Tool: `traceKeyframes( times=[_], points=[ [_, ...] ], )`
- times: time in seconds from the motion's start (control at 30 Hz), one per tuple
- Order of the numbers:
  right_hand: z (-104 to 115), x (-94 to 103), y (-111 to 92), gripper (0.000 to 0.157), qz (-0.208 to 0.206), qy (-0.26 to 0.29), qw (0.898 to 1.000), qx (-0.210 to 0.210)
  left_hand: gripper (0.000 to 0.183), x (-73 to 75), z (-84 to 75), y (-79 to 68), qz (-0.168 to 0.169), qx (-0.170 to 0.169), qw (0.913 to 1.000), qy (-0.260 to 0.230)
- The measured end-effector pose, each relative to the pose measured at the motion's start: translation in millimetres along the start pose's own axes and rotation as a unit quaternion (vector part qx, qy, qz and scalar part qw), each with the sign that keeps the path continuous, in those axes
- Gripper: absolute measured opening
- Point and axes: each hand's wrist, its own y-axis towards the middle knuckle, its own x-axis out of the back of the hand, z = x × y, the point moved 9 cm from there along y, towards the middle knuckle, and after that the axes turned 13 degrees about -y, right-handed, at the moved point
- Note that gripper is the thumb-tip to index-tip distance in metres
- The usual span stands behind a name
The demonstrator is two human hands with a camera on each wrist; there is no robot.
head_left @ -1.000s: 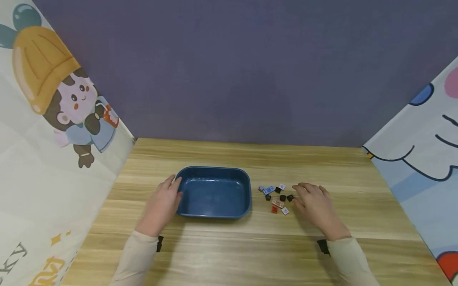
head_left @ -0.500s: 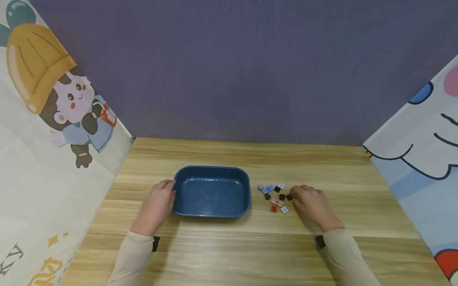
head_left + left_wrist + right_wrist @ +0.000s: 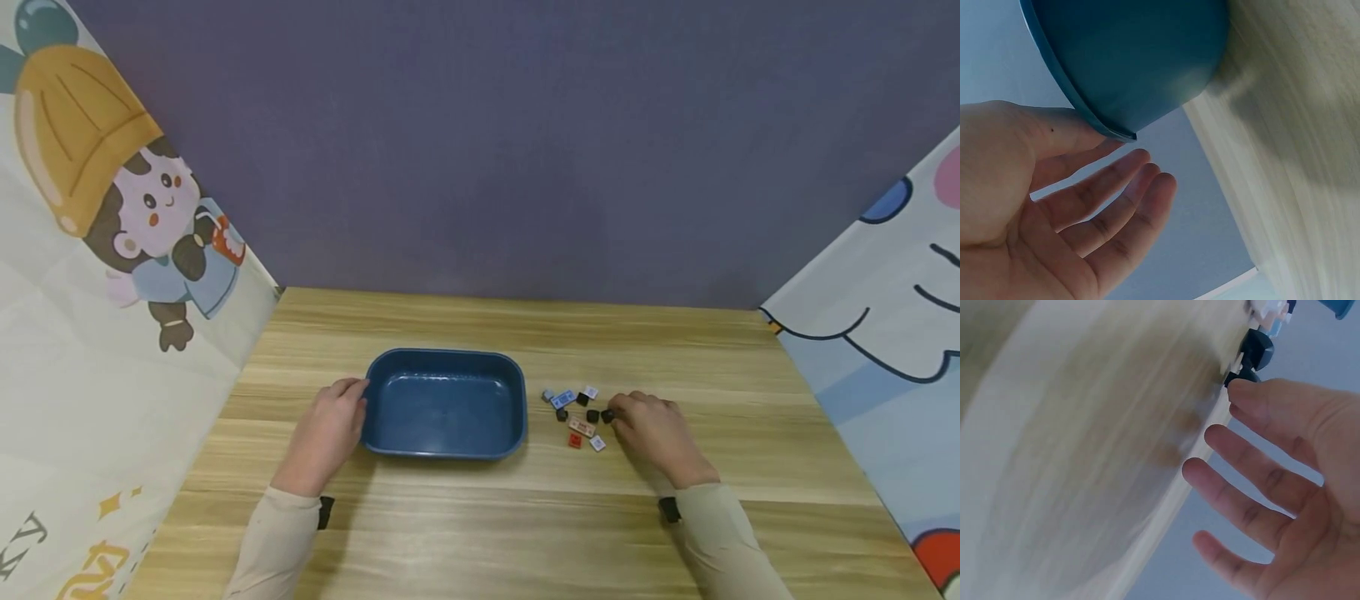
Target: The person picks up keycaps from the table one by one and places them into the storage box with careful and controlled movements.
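The left hand (image 3: 322, 435) is pinching the left rim of a blue tub (image 3: 446, 417) between thumb and forefinger; its other 3 fingers are stretching out loosely, slightly bent, and holding nothing. The tub is sitting on the wooden table (image 3: 480, 533), just left of a cluster of small blocks. The right hand (image 3: 658, 435) is pinching a black block (image 3: 607, 416) at the cluster's right edge with thumb and forefinger, its other 3 fingers fanning out and holding nothing. Whether that block is touching the table, I cannot tell.

Another 3 black blocks are lying among the rest. A grey block (image 3: 547, 395) is lying nearest the tub, beside a long blue block (image 3: 562, 399). A long pink block (image 3: 582, 427) is lying closer to the person, with a red block (image 3: 574, 440) just below it. 2 white blocks are lying at the far and near edges.
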Motion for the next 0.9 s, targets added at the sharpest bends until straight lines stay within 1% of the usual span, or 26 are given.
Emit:
traceKeyframes(
  times=[0.17, 0.33, 0.47, 0.63, 0.73, 0.9],
  points=[
    [6, 14.1, -2, 0.020, -0.028, -0.008, 1.000, 0.006, 0.028, 0.6, 0.9, -1.5, -0.006, 0.000, 1.0000, -0.001],
    [23, 39.5, -2, 0.026, -0.066, -0.019, 0.997, 0.023, 0.028, 1.5, 1.4, -3.2, -0.009, -0.003, 1.0000, -0.001],
    [44, 61.1, 1, 0.029, -0.086, -0.033, 0.995, 0.045, 0.028, 0.9, 1.8, -3.9, -0.006, -0.006, 1.0000, 0.001],
    [76, 82.9, 10, 0.028, -0.110, -0.044, 0.990, 0.081, 0.028, 1.2, 2.4, -3.9, -0.008, -0.007, 0.9999, 0.001],
    [96, 91.0, 16, 0.028, -0.119, -0.050, 0.986, 0.102, 0.028, 1.1, 2.2, -3.7, -0.009, -0.008, 0.9999, 0.001],
    [123, 96.5, 24, 0.024, -0.125, -0.045, 0.983, 0.124, 0.028, 0.5, 1.3, -3.5, -0.012, -0.014, 0.9998, 0.000]
  ],
)
